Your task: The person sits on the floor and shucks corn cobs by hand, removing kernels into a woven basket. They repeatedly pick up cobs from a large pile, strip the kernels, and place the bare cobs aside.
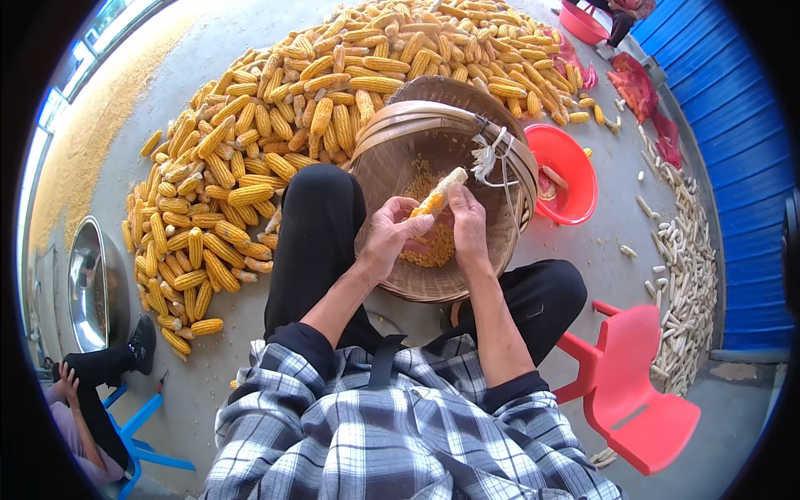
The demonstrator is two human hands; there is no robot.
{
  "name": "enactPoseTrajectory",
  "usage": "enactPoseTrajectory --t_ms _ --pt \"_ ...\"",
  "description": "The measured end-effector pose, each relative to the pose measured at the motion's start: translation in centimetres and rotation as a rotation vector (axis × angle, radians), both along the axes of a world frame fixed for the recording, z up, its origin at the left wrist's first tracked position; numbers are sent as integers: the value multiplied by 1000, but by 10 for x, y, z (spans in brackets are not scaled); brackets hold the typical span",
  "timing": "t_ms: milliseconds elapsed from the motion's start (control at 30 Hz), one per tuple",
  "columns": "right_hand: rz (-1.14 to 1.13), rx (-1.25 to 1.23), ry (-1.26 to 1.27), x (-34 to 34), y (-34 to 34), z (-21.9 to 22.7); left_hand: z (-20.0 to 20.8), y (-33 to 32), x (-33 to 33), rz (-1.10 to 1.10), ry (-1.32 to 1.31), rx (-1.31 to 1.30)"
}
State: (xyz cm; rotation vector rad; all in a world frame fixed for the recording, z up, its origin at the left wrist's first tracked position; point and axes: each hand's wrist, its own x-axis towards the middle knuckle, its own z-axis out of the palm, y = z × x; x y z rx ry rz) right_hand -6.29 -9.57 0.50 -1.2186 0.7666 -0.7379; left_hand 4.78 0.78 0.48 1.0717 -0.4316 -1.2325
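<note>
The left hand and right hand pinch the corncob. From here it seems light, stiff, best gripped by its ends

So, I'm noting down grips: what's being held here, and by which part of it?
A partly stripped corn cob: the left hand holds its lower end, the right hand nearer its pale upper end.
</note>
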Motion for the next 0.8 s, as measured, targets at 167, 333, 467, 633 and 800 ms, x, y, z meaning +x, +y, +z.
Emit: enactPoseTrajectory --t_ms 167,333,467,633,800 --pt "101 -32 -1 3 7 3 -4 1 1 -18 -91 -1" --pt "42 -245 72 9 12 -14 11 3 -2 -146 -63 96" --pt "157 8 -45 2 4 1 24 4 3 -188 -166 83" --pt "119 55 -175 4 21 29 27 6 6 -236 -168 184" --pt "237 49 -53 2 16 18 2 4 6 -265 -403 259"
